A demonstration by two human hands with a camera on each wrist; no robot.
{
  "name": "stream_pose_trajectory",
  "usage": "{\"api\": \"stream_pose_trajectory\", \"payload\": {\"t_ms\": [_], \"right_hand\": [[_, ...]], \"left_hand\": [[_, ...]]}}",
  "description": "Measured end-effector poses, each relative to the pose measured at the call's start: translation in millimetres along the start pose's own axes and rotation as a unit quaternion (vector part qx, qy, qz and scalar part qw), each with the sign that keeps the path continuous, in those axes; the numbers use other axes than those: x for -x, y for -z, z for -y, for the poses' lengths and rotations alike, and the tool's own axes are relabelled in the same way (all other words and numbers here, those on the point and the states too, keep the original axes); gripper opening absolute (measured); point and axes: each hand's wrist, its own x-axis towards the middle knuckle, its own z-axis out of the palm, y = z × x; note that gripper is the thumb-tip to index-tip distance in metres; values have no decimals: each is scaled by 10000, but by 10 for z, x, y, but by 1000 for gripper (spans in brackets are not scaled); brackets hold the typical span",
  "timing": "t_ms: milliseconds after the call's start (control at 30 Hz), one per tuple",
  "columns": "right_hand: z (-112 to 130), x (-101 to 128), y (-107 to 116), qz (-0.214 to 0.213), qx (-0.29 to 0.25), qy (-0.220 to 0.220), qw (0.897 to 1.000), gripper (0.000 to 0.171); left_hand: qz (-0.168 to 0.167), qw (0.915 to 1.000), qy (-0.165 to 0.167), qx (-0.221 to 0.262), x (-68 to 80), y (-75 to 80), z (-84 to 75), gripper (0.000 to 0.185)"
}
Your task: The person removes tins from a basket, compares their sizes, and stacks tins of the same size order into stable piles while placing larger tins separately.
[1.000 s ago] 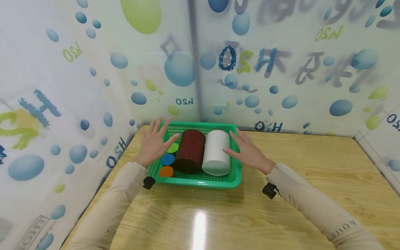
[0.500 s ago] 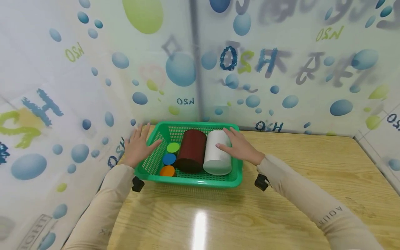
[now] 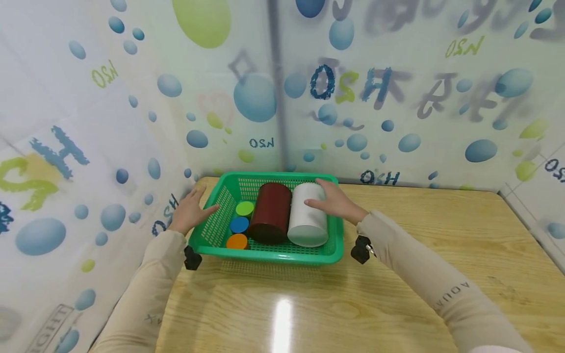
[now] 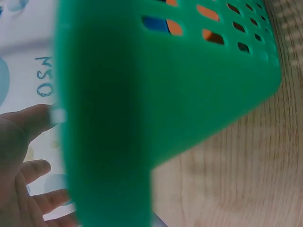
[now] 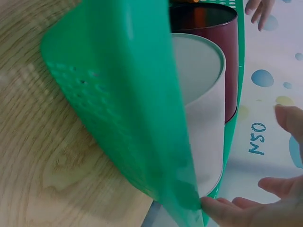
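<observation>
A green plastic basket (image 3: pixel 282 257) stands on the table with a dark maroon cylinder (image 3: pixel 270 215) and a white cylinder (image 3: pixel 309 215) lying side by side in it. Along its left side sit small round items with a lime green top (image 3: pixel 244 209), a blue top (image 3: pixel 240 225) and an orange top (image 3: pixel 237 241). My left hand (image 3: pixel 189 214) is at the left rim, thumb stretched toward the basket's inside, fingers spread outside. My right hand (image 3: pixel 339 201) is at the right rim, its thumb over the white cylinder; in the right wrist view a fingertip (image 5: pixel 208 205) is right at the rim.
The wooden table (image 3: pixel 419 235) extends to the right and in front of the basket. A patterned wall covering (image 3: pixel 397 117) with blue and green ovals rises close behind the basket, and another wall (image 3: pixel 110 162) stands close on the left.
My left hand has moved left from over the basket to its left rim and lowered. My right hand has shifted left to the right rim. The basket and its contents stay in place.
</observation>
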Motion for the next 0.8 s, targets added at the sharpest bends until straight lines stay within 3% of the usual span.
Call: {"api": "stream_pose_trajectory", "payload": {"t_ms": [367,633,800], "right_hand": [[31,-148,-107,-11,-385,-770,9963,78],[36,-230,-137,-141,-491,-1099,9926,76],[40,-261,-139,-178,-576,-1225,9906,76]], "left_hand": [[574,9962,337,553,-44,-10,74,67],[529,9933,347,964,-81,-33,133,56],[669,9858,487,1459,-108,-51,173,57]]}}
